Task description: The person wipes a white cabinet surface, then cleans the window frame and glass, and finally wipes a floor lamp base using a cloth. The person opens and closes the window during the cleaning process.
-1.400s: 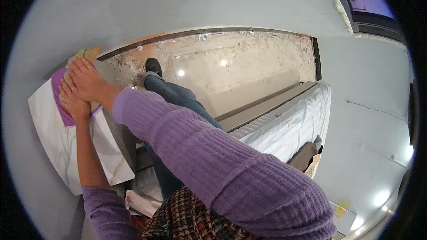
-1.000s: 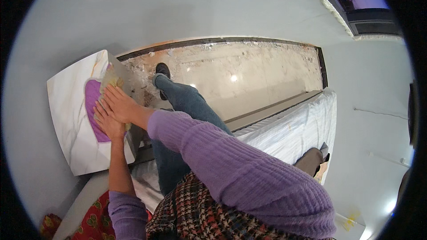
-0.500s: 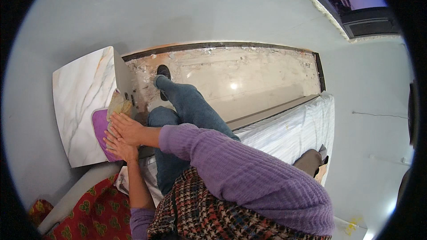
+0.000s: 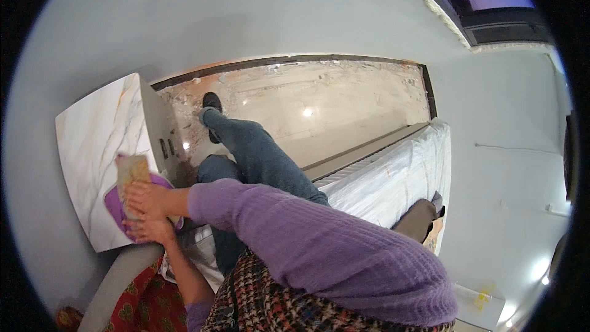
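Observation:
A purple flat piece with rounded corners [image 4: 112, 204], perhaps a mat or folded cloth, lies on the marble-patterned top of a small cabinet [image 4: 92, 141] at my left. Over it is a crumpled beige and yellow piece [image 4: 134, 169]; I cannot tell whether it is cloth or a bag. My right hand [image 4: 147, 200] lies on this crumpled piece with its fingers stretched out. Just nearer to me, my left hand [image 4: 150, 229] rests flat with spread fingers on its lower part and the purple piece. The hands touch or slightly overlap, hiding the middle of both pieces.
A plastic-covered bed or mattress [image 4: 393, 178] stands to the right, with a dark brown item [image 4: 418, 221] on it. The light floor [image 4: 344, 98] has debris along the wall. Beside my left arm is a red patterned cloth [image 4: 144, 298].
Both hands and the crumpled piece have shifted left and nearer to me, farther in from the cabinet's right edge. More purple shows on the right. The whole view has also shifted slightly.

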A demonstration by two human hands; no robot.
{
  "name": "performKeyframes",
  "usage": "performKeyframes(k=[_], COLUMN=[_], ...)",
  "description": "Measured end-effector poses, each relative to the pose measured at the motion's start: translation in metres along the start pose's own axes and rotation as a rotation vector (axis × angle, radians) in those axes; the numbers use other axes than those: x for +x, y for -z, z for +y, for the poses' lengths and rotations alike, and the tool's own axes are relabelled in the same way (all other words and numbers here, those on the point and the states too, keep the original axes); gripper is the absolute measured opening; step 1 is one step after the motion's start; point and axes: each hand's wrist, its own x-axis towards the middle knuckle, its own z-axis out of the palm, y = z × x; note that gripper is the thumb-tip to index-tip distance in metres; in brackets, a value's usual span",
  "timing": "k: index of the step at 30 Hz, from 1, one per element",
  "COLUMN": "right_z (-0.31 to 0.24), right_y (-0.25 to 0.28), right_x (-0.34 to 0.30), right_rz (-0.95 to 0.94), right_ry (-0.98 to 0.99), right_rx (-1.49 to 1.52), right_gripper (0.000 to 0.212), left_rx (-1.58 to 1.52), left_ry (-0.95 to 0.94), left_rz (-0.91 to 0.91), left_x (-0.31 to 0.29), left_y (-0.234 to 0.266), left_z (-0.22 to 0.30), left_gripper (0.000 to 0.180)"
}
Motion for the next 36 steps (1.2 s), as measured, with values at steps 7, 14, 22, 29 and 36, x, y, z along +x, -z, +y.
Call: performKeyframes(k=[7, 14, 22, 29, 36], right_z=[-0.023, -0.005, 0.025, 0.054, 0.097], right_y=[-0.009, -0.054, -0.043, -0.054, -0.072], right_x=[0.057, 0.118, 0.170, 0.221, 0.253], right_rz=[0.083, -0.060, -0.322, -0.247, -0.201], right_ry=[0.089, -0.050, 0.162, 0.167, 0.131], right_rx=[0.200, 0.037, 0.203, 0.220, 0.251], right_gripper=[0.045, 0.047, 0.051, 0.052, 0.048], left_rx=[0.024, 0.203, -0.101, -0.168, -0.128], left_ry=[0.217, 0.275, 0.562, 0.418, 0.271], left_rz=[0.087, -0.125, -0.243, -0.107, -0.107], left_x=[0.034, 0.081, 0.152, 0.213, 0.262], left_y=[-0.092, -0.068, -0.018, -0.029, -0.046], left_z=[-0.070, -0.042, -0.016, -0.031, -0.021], left_gripper=[0.072, 0.087, 0.078, 0.072, 0.065])
